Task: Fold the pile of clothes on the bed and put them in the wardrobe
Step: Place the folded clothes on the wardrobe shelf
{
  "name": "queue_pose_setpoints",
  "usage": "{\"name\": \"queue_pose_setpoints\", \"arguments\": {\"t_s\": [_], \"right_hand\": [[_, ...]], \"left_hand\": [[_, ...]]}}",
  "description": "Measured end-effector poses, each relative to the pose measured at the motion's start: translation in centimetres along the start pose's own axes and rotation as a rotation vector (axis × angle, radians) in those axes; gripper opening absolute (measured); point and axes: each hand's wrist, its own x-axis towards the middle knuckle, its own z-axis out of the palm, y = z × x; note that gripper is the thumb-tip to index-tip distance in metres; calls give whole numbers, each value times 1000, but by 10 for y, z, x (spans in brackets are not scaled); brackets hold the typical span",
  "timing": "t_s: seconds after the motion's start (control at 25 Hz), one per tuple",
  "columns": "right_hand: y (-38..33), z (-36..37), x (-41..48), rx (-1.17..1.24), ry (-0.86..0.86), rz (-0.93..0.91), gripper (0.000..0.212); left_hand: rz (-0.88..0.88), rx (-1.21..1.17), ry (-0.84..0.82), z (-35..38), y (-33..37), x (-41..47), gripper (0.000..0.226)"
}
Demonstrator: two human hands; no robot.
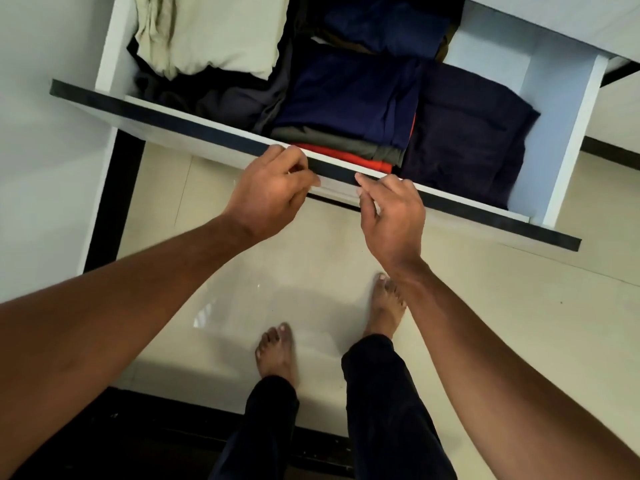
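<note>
A white wardrobe drawer with a dark-edged front panel (pixel 173 123) stands pulled out, full of folded clothes. A navy garment (pixel 346 98) tops a stack over a grey one (pixel 329 138) and an orange one (pixel 346 157). To its right lies a dark purple-navy fold (pixel 467 140); a cream garment (pixel 214 32) lies at the back left. My left hand (pixel 273 188) grips the middle of the front panel, thumb on its top edge, fingers curled on its face. My right hand (pixel 391 216) holds the same panel just to the right, its curled fingers on the edge.
Another navy fold (pixel 388 26) sits at the drawer's back, and dark crumpled clothes (pixel 207 102) fill its front left. My bare feet (pixel 277 351) stand on a glossy cream tile floor (pixel 519 323) below the drawer. A white wall (pixel 41 168) is on the left.
</note>
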Motion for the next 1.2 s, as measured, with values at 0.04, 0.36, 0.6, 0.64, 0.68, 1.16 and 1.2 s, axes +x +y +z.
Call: {"name": "queue_pose_setpoints", "arguments": {"t_s": [0.04,0.36,0.6,0.64,0.68,1.16,1.2], "right_hand": [[-3,3,-3,10,-2,15,22],[6,35,-6,85,-236,-29,28],[47,58,4,-45,-346,-175,39],[48,58,5,-54,-367,-168,39],[49,57,8,-64,-384,-149,39],[62,53,107,-184,-523,37,31],[65,53,120,-162,-517,65,31]], "left_hand": [[11,5,-50,6,1,-6,19],[31,177,-293,34,-26,17,34],[31,139,-329,43,-40,34,27],[40,136,-348,40,-40,37,25],[60,132,-364,37,-40,40,23],[-90,139,-339,41,-55,126,15],[-120,134,-331,42,-57,137,15]]}}
